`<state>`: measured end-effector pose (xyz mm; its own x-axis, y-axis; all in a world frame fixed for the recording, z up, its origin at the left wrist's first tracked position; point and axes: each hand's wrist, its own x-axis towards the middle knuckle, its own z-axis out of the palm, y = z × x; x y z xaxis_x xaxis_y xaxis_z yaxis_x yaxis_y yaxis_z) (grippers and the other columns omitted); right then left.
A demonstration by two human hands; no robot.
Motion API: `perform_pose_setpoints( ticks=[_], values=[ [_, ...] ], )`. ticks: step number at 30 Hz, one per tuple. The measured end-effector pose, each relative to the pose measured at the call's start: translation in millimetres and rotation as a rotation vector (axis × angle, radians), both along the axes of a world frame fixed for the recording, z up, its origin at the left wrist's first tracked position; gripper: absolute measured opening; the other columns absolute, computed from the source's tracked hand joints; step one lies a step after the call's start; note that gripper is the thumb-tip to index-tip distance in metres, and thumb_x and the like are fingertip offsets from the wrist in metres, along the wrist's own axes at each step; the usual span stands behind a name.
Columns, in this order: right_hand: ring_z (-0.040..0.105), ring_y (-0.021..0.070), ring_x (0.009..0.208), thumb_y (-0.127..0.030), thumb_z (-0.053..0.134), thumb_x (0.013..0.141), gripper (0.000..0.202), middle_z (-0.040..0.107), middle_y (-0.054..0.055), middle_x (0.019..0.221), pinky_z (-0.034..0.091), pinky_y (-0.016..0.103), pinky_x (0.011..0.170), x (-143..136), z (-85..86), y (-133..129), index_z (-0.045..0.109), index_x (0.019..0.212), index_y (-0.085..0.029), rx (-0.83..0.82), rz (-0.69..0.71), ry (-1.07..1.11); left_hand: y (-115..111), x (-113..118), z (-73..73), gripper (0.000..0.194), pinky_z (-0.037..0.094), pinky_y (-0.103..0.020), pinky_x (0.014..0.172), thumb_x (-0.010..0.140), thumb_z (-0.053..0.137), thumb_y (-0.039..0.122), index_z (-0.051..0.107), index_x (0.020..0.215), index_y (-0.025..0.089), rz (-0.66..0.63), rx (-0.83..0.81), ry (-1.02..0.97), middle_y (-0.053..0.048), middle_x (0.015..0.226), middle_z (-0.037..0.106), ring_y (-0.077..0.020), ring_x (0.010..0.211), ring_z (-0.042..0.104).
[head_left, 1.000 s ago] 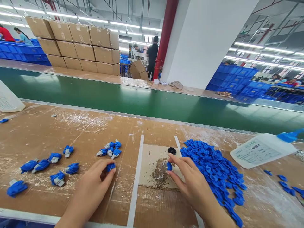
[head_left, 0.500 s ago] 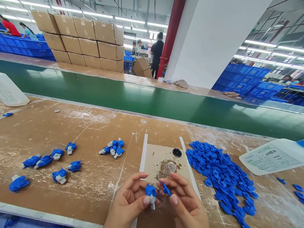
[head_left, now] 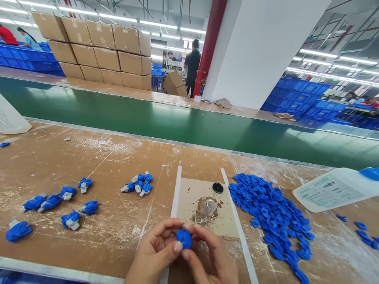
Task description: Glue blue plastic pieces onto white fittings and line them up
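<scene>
My left hand [head_left: 155, 252] and my right hand [head_left: 209, 258] meet at the bottom centre, both pinching one small blue plastic part [head_left: 184, 238] between the fingertips. Just beyond them lies a tan card [head_left: 204, 197] with a small clear cup [head_left: 209, 207] and a black cap [head_left: 218, 187] on it. A heap of loose blue pieces [head_left: 266, 213] lies right of the card. A small cluster of blue-and-white assembled parts [head_left: 137, 184] sits left of it, with several more [head_left: 56, 205] spread farther left.
The brown worktable [head_left: 89, 161] ends at a green conveyor belt [head_left: 177, 122] running across. A white bottle with a blue cap [head_left: 334, 189] lies at the right, another white container [head_left: 8, 118] at the far left. Stacked cardboard boxes [head_left: 97, 51], blue crates and people stand behind.
Both hands came in from the table, left with a blue-and-white part, right with a blue piece, and pressed them together at the bottom centre.
</scene>
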<state>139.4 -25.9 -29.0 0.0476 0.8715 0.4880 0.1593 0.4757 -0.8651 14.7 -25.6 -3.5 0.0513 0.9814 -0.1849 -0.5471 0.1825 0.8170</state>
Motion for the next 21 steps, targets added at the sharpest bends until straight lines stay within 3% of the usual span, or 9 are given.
perform_pose_setpoints(
  ticks=[2, 4, 6, 8, 10, 12, 15, 17, 21],
  values=[
    [0.065, 0.019, 0.1, -0.014, 0.05, 0.091, 0.035, 0.069, 0.003, 0.107, 0.053, 0.033, 0.086, -2, -2.6, 0, 0.053, 0.123, -0.029, 0.206, 0.007, -0.204, 1, 0, -1.5, 0.037, 0.053, -0.018, 0.074, 0.061, 0.086, 0.029, 0.071, 0.095, 0.027, -0.04, -0.006, -0.002, -0.001, 0.088, 0.075, -0.0142, 0.083, 0.07],
    [0.062, 0.021, 0.105, -0.019, 0.045, 0.094, 0.034, 0.069, 0.005, 0.108, 0.05, 0.035, 0.089, 1, -2.5, 1, 0.049, 0.128, -0.024, 0.348, 0.024, -0.339, 0, 0, -0.5, 0.038, 0.054, -0.018, 0.072, 0.06, 0.087, 0.027, 0.071, 0.094, 0.027, -0.027, -0.037, 0.034, -0.001, 0.088, 0.075, -0.0139, 0.081, 0.07],
    [0.06, 0.0226, 0.108, -0.03, 0.047, 0.094, 0.034, 0.069, 0.005, 0.107, 0.049, 0.036, 0.089, 17, -0.1, 4, 0.048, 0.128, -0.022, 0.364, -0.025, -0.439, -3, -2, 1.6, 0.036, 0.055, -0.02, 0.072, 0.059, 0.086, 0.03, 0.071, 0.091, 0.025, 0.017, -0.077, 0.105, -0.001, 0.085, 0.076, -0.0155, 0.078, 0.07],
    [0.059, 0.0225, 0.105, -0.032, 0.051, 0.093, 0.03, 0.068, 0.006, 0.105, 0.049, 0.036, 0.088, 46, 3.1, 11, 0.052, 0.121, -0.022, 0.314, -0.166, -0.548, -5, -14, 1.9, 0.034, 0.057, -0.025, 0.076, 0.061, 0.084, 0.036, 0.071, 0.091, 0.025, 0.092, -0.083, 0.255, -0.002, 0.085, 0.076, -0.0192, 0.081, 0.071],
    [0.06, 0.0209, 0.096, -0.025, 0.053, 0.093, 0.02, 0.067, 0.006, 0.1, 0.049, 0.034, 0.084, 84, 4.4, 21, 0.057, 0.112, -0.02, 0.298, -0.363, -0.69, -5, -35, -1.3, 0.031, 0.057, -0.031, 0.082, 0.067, 0.077, 0.04, 0.071, 0.093, 0.026, 0.174, -0.005, 0.572, -0.003, 0.09, 0.076, -0.0231, 0.088, 0.071],
    [0.059, 0.0238, 0.094, -0.031, 0.045, 0.096, 0.023, 0.066, 0.01, 0.101, 0.049, 0.039, 0.082, 122, 1.3, 34, 0.061, 0.106, -0.017, 0.263, -0.457, -0.855, -1, -63, -6.7, 0.029, 0.055, -0.04, 0.089, 0.073, 0.069, 0.043, 0.071, 0.097, 0.026, 0.287, 0.169, 1.018, -0.004, 0.1, 0.075, -0.0267, 0.096, 0.069],
    [0.059, 0.0247, 0.091, -0.034, 0.037, 0.099, 0.032, 0.066, 0.01, 0.097, 0.049, 0.041, 0.08, 159, -11.7, 50, 0.063, 0.097, -0.016, 0.277, -0.364, -1.021, 9, -103, -12.9, 0.028, 0.048, -0.051, 0.098, 0.085, 0.052, 0.034, 0.07, 0.1, 0.019, 0.426, 0.495, 1.628, -0.01, 0.111, 0.07, -0.0305, 0.104, 0.063],
    [0.059, 0.0238, 0.089, -0.034, 0.033, 0.1, 0.036, 0.066, 0.01, 0.094, 0.049, 0.039, 0.079, 170, -21.5, 57, 0.063, 0.094, -0.015, 0.315, -0.335, -1.064, 14, -123, -13.2, 0.031, 0.046, -0.053, 0.098, 0.089, 0.042, 0.025, 0.07, 0.097, 0.013, 0.435, 0.619, 1.912, -0.015, 0.111, 0.068, -0.0326, 0.109, 0.059],
    [0.06, 0.025, 0.086, -0.033, 0.027, 0.101, 0.041, 0.066, 0.012, 0.094, 0.048, 0.04, 0.08, 171, -29.1, 59, 0.062, 0.097, -0.013, 0.357, -0.309, -1.163, 18, -140, -6.6, 0.034, 0.046, -0.054, 0.097, 0.087, 0.038, 0.015, 0.07, 0.094, 0.007, 0.462, 0.583, 2.234, -0.022, 0.114, 0.063, -0.0376, 0.115, 0.053]
  ],
)
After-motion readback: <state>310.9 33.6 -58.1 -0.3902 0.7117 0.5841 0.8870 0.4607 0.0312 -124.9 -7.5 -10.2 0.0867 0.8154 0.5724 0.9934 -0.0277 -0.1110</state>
